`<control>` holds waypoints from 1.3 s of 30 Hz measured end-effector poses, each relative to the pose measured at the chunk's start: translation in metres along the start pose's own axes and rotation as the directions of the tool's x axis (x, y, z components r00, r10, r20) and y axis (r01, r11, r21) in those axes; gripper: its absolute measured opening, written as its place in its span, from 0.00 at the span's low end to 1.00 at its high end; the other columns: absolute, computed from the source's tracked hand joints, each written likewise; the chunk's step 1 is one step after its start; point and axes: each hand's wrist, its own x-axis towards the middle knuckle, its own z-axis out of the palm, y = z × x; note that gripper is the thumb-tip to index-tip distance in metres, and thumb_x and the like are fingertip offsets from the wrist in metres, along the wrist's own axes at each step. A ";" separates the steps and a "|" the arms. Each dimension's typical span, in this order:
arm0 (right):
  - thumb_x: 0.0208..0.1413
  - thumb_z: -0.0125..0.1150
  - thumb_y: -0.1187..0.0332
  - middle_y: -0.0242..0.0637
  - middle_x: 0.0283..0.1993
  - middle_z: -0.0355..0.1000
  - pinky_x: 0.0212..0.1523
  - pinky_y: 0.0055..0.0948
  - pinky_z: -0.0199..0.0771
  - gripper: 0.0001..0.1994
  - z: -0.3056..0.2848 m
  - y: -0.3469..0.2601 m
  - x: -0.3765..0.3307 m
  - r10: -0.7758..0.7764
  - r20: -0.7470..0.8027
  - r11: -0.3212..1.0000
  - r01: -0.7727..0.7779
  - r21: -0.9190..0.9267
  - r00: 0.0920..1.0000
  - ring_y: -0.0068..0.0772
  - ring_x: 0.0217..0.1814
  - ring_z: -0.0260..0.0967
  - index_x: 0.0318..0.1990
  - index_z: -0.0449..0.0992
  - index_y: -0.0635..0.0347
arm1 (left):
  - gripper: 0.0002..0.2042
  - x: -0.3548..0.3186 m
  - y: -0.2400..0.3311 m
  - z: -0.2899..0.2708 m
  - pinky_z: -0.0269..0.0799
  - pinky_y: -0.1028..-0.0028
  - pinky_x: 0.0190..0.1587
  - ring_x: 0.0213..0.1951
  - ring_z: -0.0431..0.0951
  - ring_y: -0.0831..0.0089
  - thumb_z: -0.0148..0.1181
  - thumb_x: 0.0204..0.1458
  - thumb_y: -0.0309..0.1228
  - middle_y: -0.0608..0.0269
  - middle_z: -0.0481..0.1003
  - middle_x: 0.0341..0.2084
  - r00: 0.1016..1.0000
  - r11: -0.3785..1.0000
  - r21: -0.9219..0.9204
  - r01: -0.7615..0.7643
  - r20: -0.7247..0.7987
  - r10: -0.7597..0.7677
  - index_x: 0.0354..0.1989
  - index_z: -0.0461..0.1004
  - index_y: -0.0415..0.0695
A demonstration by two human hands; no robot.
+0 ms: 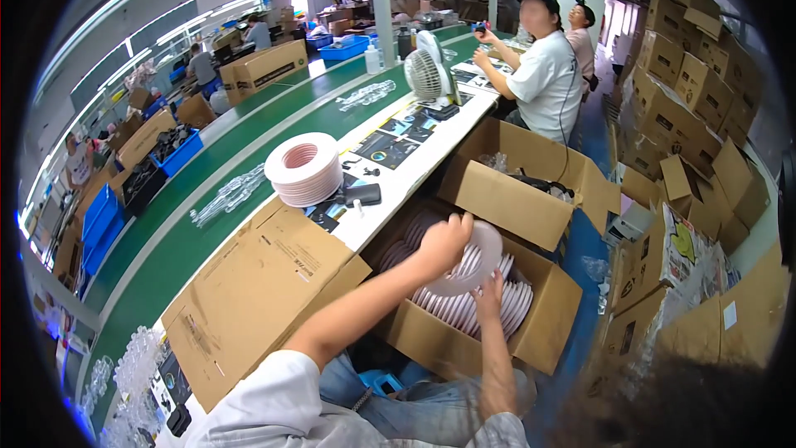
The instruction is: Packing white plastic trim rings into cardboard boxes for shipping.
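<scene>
A flat, pale pinkish-white ring (492, 242) is tilted above an open cardboard box (554, 303). My left hand (446, 242) has its fingers closed around the ring's upper left part. At the lower edge, my right hand (489, 293) grips the same ring. Beneath it, rows of similar rings (512, 311) stand on edge, packed side by side in the box. On the white bench to the left sits a stack of the same kind of rings (305, 182), with reddish edges showing.
A cardboard carton (257, 282) lies on the bench at my left. Beyond it are a fan (427, 75), a green conveyor (224, 153) and bagged clear plastic parts. Another open box (506, 211) stands ahead, near a seated co-worker (543, 75). Cartons (663, 124) are piled right.
</scene>
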 end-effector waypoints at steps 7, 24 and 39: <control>0.57 0.52 0.59 0.39 0.37 0.71 0.31 0.28 0.71 0.17 -0.023 -0.016 0.005 0.312 -0.081 0.922 -0.280 0.268 0.947 0.32 0.35 0.69 0.49 0.67 0.58 | 0.19 0.077 -0.110 -0.135 0.72 0.55 0.39 0.34 0.76 0.45 0.58 0.38 0.31 0.39 0.75 0.30 0.984 0.989 -0.055 0.138 0.123 -0.131 0.40 0.65 0.36; 0.56 0.51 0.66 0.37 0.26 0.72 0.26 0.26 0.70 0.09 -0.022 -0.008 0.010 0.518 -0.027 0.834 -0.512 -0.205 0.855 0.27 0.24 0.67 0.39 0.73 0.60 | 0.22 -0.003 -0.355 -0.196 0.75 0.59 0.43 0.40 0.79 0.54 0.59 0.41 0.37 0.45 0.76 0.40 0.344 0.366 0.112 0.924 0.182 -0.921 0.43 0.75 0.35; 0.53 0.56 0.66 0.37 0.23 0.71 0.21 0.25 0.69 0.08 -0.027 0.002 0.014 0.535 -0.112 0.816 -0.546 -0.190 0.838 0.27 0.20 0.66 0.36 0.72 0.60 | 0.21 0.011 -0.366 -0.168 0.73 0.63 0.47 0.46 0.77 0.55 0.62 0.40 0.43 0.50 0.76 0.44 0.311 0.432 0.389 0.813 0.338 -0.888 0.42 0.79 0.43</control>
